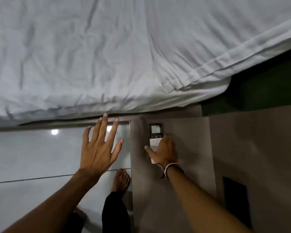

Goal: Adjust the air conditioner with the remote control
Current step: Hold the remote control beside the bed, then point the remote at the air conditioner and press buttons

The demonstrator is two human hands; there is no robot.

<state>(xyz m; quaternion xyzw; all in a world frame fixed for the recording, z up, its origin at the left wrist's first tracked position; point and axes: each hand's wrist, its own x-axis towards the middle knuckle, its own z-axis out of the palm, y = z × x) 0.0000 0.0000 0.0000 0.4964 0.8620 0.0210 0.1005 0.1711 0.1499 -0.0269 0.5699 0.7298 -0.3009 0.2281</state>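
Observation:
A white remote control [154,132] with a dark-framed screen lies on a grey-brown bedside table [183,132], screen end toward the bed. My right hand [165,151] rests over its lower half, thumb out to the left and fingers curled over its right side; whether the grip is closed is unclear. A pale band and a dark cord circle that wrist. My left hand [99,145] hovers over the floor left of the table, fingers spread, holding nothing. The air conditioner is out of view.
A bed with a crumpled white sheet [107,56] fills the upper part. Glossy pale floor tiles [32,157] lie at the left. My bare foot [121,180] stands beside the table edge. A dark opening [235,197] sits in the furniture at the right.

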